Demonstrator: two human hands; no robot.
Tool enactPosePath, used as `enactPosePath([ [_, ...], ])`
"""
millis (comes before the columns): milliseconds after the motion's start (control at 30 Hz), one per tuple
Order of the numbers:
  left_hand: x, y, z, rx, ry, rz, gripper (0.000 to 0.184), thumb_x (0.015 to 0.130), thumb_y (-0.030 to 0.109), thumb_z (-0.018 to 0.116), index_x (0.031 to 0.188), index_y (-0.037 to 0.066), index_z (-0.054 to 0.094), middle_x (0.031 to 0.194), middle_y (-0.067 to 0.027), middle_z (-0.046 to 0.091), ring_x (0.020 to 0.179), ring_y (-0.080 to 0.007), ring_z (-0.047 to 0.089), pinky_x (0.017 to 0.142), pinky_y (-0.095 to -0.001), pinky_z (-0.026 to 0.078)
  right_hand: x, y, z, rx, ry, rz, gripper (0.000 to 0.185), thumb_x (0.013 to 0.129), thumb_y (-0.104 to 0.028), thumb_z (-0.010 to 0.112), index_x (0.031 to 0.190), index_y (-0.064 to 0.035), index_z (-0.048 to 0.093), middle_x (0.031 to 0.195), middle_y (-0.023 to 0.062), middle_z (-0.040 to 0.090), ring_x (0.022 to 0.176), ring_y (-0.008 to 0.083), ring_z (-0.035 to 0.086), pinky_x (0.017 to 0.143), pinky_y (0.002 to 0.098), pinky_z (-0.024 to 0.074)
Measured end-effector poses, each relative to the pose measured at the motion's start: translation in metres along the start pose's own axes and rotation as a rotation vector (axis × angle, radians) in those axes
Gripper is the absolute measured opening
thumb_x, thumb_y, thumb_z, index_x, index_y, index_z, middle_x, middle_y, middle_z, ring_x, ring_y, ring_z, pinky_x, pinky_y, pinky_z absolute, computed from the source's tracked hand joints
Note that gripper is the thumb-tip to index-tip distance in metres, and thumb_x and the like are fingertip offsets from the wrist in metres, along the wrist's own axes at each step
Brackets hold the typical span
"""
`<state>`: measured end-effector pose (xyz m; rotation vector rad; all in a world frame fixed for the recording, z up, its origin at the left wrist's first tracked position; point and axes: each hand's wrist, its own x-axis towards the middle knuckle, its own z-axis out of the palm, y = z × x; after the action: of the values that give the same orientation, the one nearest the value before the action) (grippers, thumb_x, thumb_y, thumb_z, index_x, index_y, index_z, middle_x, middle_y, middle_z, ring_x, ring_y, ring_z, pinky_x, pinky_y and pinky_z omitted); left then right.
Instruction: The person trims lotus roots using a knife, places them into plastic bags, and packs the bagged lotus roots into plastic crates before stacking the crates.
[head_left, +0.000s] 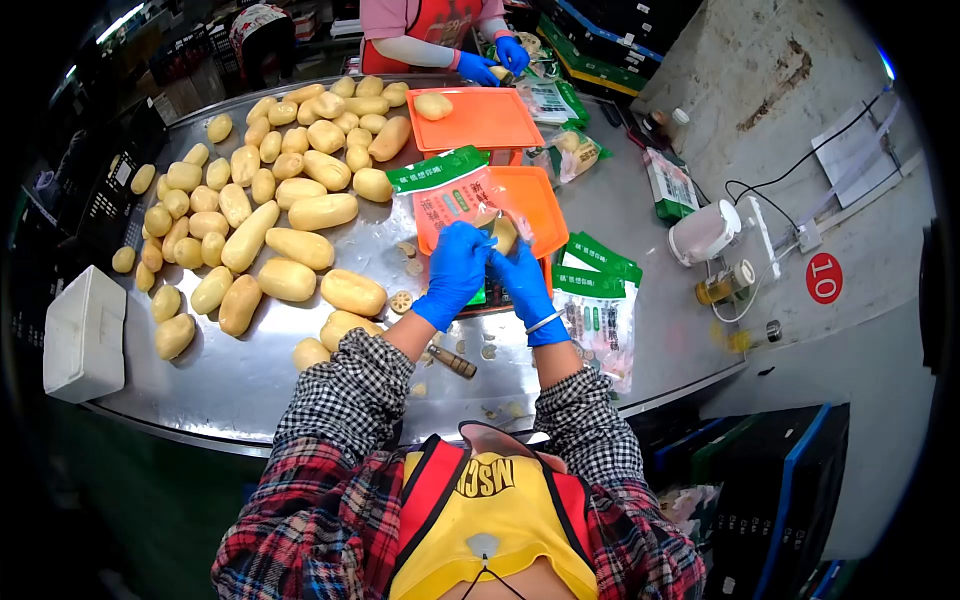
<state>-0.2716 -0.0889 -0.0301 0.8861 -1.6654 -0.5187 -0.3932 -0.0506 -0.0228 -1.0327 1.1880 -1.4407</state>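
My left hand (pixel 455 268), in a blue glove, has its fingers closed on the lower edge of a clear plastic bag (pixel 447 203) with a green header and printed characters. Close beside it, my right hand (pixel 522 288), also gloved in blue, is closed at the same end of the bag. Just beyond my fingers a pale lotus root piece (pixel 503 233) shows at the bag's mouth; how far inside it sits, I cannot tell. Beneath the bag is the orange tray (pixel 540 205) of a scale. A knife's wooden handle (pixel 452 361) lies by my left wrist.
Many peeled lotus roots (pixel 325 211) cover the left of the metal table (pixel 220 385). Flat printed bags (pixel 598 310) lie at right. Another orange tray (pixel 480 118) stands ahead, where a co-worker's gloved hands (pixel 495 65) hold something pale. A white foam box (pixel 85 335) is at left.
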Motion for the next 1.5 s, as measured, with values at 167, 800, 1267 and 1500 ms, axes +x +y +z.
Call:
enactPosePath([
  [167,-0.003,0.008,0.005,-0.012,-0.145,0.201,0.011,0.078,0.01,0.067,0.085,0.006,0.061,0.082,-0.0114,0.058,0.08,-0.0315,0.056,0.074,-0.0388,0.045,0.017,0.024,-0.013,-0.516,0.086,-0.148,0.034,0.083,-0.006,0.061,0.114,0.004,0.053,0.09,0.0096,0.064,0.08,0.018,0.063,0.069,0.0315,0.0513],
  [800,0.035,0.04,0.005,0.649,-0.449,0.289,0.029,0.081,0.015,0.058,0.106,0.0,0.059,0.065,-0.0103,0.063,0.058,-0.0272,0.063,0.051,-0.0381,0.048,0.06,0.08,0.002,0.49,0.046,0.062,0.026,0.1,-0.024,0.042,0.114,-0.0074,0.056,0.098,0.0018,0.059,0.089,0.0118,0.056,0.079,0.0285,0.0474],
  [1267,-0.03,0.011,-0.057,0.626,-0.327,-0.316,0.088,0.077,0.021,0.064,0.147,0.003,0.014,0.082,-0.0192,0.061,0.066,-0.0351,0.061,0.054,-0.0448,0.047,0.042,0.035,0.051,0.143,0.006,-0.06,0.022,0.091,-0.025,0.06,0.102,-0.0058,0.06,0.077,-0.0004,0.061,0.067,0.0104,0.056,0.067,0.0247,0.0464],
  [1500,-0.032,0.01,-0.037,0.459,-0.474,-0.177,0.089,0.077,0.014,0.062,0.147,0.002,0.008,0.083,-0.02,0.063,0.065,-0.0358,0.062,0.054,-0.0452,0.047,0.041,0.02,0.056,-0.444,-0.082,-0.165,0.026,0.094,-0.017,0.048,0.115,-0.0037,0.056,0.103,0.008,0.064,0.091,0.0166,0.061,0.076,0.0312,0.0481],
])
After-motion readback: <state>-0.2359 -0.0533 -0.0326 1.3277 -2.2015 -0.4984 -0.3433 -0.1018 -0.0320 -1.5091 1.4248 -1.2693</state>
